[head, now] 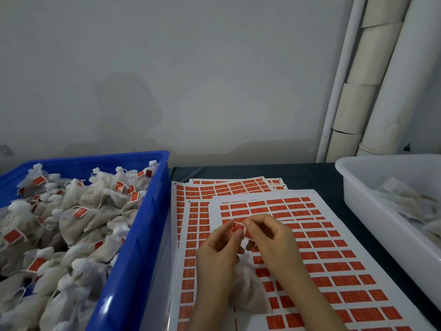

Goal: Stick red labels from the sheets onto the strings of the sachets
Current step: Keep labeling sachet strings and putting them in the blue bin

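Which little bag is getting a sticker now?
Look between the blue crate and the white tub, at the label sheets. One sachet sits there below the left hand and right hand pinching a label. It alone is outside a bin.

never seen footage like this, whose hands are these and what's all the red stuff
There is no machine here: this is one picture from a camera worn on a person's head, looking down at their own bare hands. The left hand and right hand together pinch a small red label, with a white sachet just below them. Under the hands lie sheets of more red labels on a dark table. The blue crate on the left is full of labelled sachets; the white tub on the right holds pale ones.
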A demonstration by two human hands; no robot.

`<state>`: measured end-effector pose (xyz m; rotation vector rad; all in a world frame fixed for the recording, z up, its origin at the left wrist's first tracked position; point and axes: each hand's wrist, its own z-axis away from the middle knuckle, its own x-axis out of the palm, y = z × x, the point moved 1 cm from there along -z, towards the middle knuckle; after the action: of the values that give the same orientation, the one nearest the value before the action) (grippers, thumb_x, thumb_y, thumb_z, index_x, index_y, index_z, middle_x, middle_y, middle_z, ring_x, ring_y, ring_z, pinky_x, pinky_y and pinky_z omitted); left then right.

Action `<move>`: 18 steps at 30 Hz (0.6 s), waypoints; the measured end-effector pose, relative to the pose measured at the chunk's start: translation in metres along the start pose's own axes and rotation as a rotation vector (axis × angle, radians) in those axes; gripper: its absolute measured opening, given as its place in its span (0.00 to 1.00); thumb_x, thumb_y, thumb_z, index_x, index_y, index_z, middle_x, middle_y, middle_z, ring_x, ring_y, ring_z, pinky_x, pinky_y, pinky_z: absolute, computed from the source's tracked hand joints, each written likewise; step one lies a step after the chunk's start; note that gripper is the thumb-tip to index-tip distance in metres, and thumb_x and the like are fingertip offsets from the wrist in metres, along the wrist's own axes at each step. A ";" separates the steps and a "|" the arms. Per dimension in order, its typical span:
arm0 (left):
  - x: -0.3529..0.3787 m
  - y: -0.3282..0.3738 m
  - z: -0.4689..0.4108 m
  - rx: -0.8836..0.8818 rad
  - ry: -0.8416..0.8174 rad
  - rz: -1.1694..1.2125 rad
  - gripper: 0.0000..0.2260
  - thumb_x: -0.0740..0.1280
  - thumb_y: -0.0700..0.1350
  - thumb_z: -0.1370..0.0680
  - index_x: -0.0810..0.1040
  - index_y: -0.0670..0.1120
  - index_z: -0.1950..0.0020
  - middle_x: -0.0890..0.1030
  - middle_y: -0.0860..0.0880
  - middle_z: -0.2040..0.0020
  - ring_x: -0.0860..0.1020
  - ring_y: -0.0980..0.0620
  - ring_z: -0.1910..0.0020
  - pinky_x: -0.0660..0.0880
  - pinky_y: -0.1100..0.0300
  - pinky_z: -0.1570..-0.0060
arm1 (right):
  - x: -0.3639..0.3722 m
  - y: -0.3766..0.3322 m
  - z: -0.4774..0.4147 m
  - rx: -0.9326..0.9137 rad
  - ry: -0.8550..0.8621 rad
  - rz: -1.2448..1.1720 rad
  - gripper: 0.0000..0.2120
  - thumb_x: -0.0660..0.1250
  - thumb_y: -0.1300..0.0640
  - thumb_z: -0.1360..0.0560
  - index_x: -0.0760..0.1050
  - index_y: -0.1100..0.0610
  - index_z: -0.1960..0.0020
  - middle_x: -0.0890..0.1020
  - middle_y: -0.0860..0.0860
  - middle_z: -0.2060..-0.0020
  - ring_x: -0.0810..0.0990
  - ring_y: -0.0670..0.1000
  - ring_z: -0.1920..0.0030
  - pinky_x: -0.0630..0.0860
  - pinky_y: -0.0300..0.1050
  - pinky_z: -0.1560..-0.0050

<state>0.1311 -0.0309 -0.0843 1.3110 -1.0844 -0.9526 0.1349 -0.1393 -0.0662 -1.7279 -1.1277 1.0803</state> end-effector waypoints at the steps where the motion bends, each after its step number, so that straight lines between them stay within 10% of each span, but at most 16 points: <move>1: -0.001 0.000 0.000 0.002 0.019 0.013 0.08 0.71 0.47 0.27 0.79 0.56 0.49 0.84 0.57 0.60 0.82 0.58 0.63 0.77 0.70 0.70 | 0.000 0.000 0.000 0.003 0.006 0.001 0.04 0.65 0.52 0.26 0.74 0.44 0.58 0.80 0.39 0.63 0.80 0.37 0.62 0.74 0.27 0.68; 18: 0.002 0.005 0.008 0.235 0.058 -0.091 0.09 0.70 0.47 0.30 0.79 0.62 0.58 0.79 0.73 0.60 0.77 0.72 0.54 0.71 0.80 0.66 | 0.003 0.000 0.001 0.020 0.067 -0.035 0.03 0.65 0.50 0.27 0.73 0.44 0.59 0.79 0.37 0.62 0.78 0.33 0.59 0.73 0.25 0.67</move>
<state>0.1236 -0.0345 -0.0797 1.5823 -1.1249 -0.8667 0.1343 -0.1361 -0.0670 -1.7099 -1.0976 1.0026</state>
